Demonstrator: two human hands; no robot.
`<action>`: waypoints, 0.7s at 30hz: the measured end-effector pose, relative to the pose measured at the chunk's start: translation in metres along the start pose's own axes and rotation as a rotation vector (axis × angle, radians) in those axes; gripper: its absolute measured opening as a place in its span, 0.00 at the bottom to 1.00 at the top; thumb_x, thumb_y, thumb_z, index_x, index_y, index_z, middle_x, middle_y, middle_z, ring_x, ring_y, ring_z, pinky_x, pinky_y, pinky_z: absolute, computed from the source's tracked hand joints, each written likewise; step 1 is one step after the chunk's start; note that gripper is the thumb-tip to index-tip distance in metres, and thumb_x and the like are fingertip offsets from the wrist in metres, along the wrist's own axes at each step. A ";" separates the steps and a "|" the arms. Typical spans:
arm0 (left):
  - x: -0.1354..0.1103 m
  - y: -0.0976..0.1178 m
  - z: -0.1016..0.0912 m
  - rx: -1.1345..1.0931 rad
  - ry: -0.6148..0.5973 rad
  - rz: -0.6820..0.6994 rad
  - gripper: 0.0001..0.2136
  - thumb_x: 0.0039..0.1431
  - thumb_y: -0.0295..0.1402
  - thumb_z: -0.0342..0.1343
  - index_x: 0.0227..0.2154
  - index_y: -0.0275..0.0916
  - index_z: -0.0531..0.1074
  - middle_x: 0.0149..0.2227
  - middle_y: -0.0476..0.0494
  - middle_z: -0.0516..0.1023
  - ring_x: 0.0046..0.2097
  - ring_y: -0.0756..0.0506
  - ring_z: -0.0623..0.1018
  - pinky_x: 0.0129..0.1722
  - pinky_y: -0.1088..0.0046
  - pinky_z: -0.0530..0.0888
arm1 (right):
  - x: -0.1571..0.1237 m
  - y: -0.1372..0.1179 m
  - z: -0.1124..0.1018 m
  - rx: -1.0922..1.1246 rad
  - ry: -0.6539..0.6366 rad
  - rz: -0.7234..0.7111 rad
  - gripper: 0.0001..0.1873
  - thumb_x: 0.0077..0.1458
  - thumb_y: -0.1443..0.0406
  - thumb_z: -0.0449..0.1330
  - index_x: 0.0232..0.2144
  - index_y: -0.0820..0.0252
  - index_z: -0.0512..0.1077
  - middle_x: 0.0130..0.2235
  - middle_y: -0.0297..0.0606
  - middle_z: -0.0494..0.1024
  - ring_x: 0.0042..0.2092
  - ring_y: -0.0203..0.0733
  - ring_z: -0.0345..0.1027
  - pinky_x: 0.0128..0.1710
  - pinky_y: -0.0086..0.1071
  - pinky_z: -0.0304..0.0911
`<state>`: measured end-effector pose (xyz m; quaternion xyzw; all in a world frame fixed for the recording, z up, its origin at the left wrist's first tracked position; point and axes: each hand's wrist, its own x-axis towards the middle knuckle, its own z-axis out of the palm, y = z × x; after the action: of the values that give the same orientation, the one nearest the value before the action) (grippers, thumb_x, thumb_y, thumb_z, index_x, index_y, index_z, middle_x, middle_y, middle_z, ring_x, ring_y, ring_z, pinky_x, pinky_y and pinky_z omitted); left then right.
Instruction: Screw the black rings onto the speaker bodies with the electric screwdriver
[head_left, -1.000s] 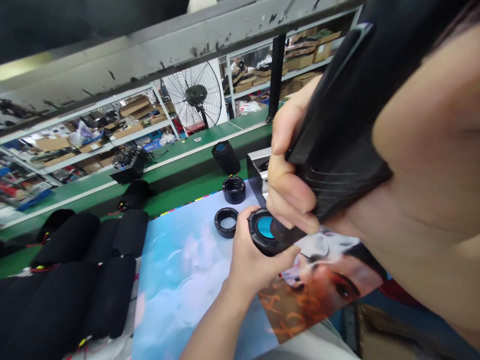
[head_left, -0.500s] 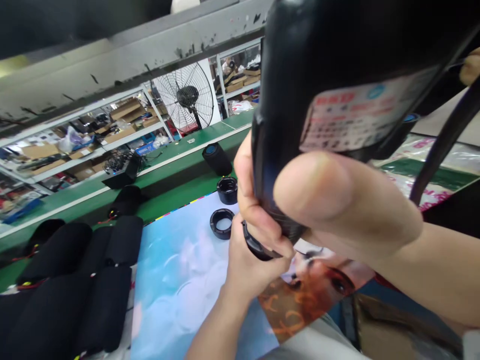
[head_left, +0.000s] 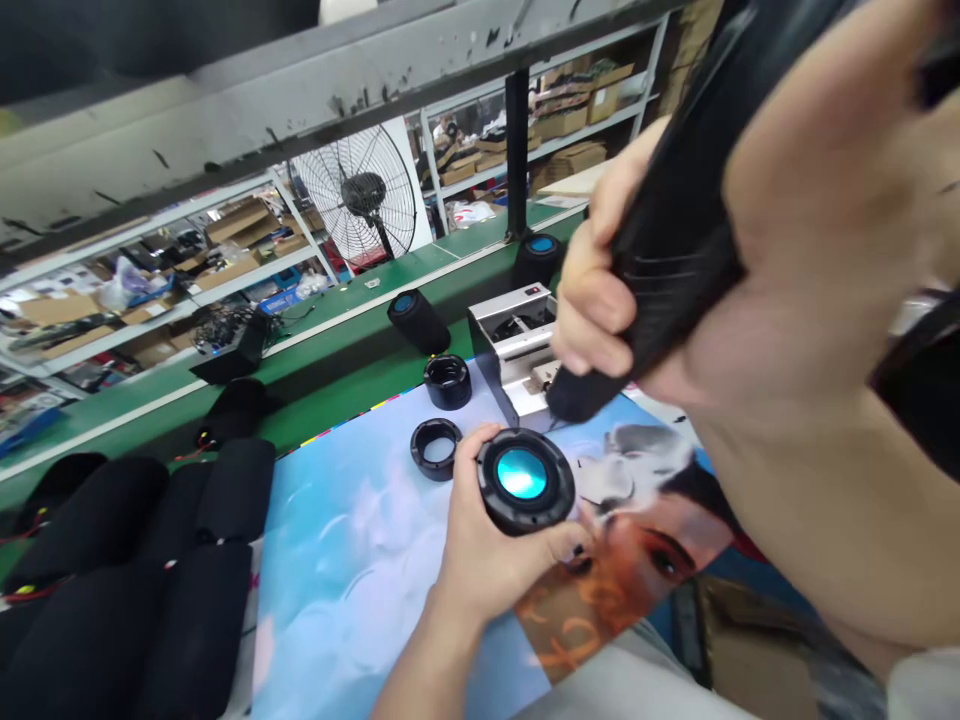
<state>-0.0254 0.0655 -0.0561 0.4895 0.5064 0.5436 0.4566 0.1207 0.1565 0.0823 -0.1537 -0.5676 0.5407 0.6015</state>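
My left hand grips a round black speaker with a shiny blue-green centre, its face turned up, above the printed sheet. My right hand is wrapped around the handle of a black electric screwdriver, raised close to the camera at the right. Its upper body runs out of the picture and its tip cannot be made out. Beside the left hand lies a black ring, with a taller black ring behind it. A silver screw feeder stands beyond the speaker, partly hidden by the right hand.
Black fabric-covered cylinders with coloured wires crowd the left side. Another black cylindrical speaker stands on the green bench. A colourful printed sheet covers the work surface. Behind are a fan and shelves with boxes; a metal beam crosses overhead.
My right hand has lifted the screwdriver up and to the right, away from the speaker. The speaker's blue-green face and the screw feeder now show. My left hand keeps its hold.
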 end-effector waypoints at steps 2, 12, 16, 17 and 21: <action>-0.002 -0.003 0.000 0.003 0.011 0.013 0.44 0.34 0.37 0.80 0.56 0.44 0.66 0.56 0.40 0.78 0.55 0.35 0.82 0.57 0.57 0.78 | 0.010 0.019 -0.018 -0.041 0.105 -0.123 0.32 0.45 0.40 0.76 0.24 0.57 0.68 0.18 0.27 0.67 0.15 0.34 0.58 0.12 0.29 0.56; -0.002 -0.024 -0.004 0.077 0.076 0.099 0.45 0.35 0.37 0.81 0.59 0.47 0.68 0.61 0.41 0.75 0.58 0.36 0.80 0.59 0.60 0.78 | 0.017 0.080 -0.051 -0.149 0.246 -0.077 0.35 0.53 0.32 0.66 0.24 0.56 0.67 0.17 0.30 0.66 0.15 0.34 0.59 0.11 0.27 0.52; -0.001 -0.020 -0.001 0.095 0.090 0.093 0.42 0.37 0.30 0.77 0.59 0.47 0.68 0.60 0.41 0.76 0.58 0.36 0.81 0.59 0.60 0.78 | 0.014 0.075 -0.053 -0.136 0.193 0.026 0.37 0.48 0.31 0.68 0.22 0.57 0.66 0.16 0.31 0.66 0.13 0.36 0.58 0.10 0.29 0.52; -0.001 -0.018 -0.001 0.091 0.082 0.083 0.42 0.36 0.30 0.77 0.58 0.46 0.68 0.59 0.42 0.77 0.57 0.37 0.81 0.58 0.61 0.79 | 0.014 0.070 -0.052 -0.123 0.170 0.066 0.38 0.46 0.31 0.69 0.22 0.57 0.67 0.16 0.32 0.66 0.13 0.37 0.57 0.10 0.30 0.52; -0.002 -0.011 0.003 0.046 0.056 0.058 0.41 0.37 0.32 0.77 0.57 0.45 0.68 0.53 0.43 0.80 0.50 0.39 0.84 0.52 0.62 0.81 | 0.014 0.030 -0.032 -0.028 0.142 0.056 0.36 0.43 0.31 0.71 0.26 0.55 0.69 0.18 0.27 0.65 0.15 0.35 0.57 0.13 0.32 0.56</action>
<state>-0.0225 0.0648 -0.0677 0.4988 0.5169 0.5586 0.4147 0.1303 0.1927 0.0559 -0.2160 -0.5266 0.5370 0.6227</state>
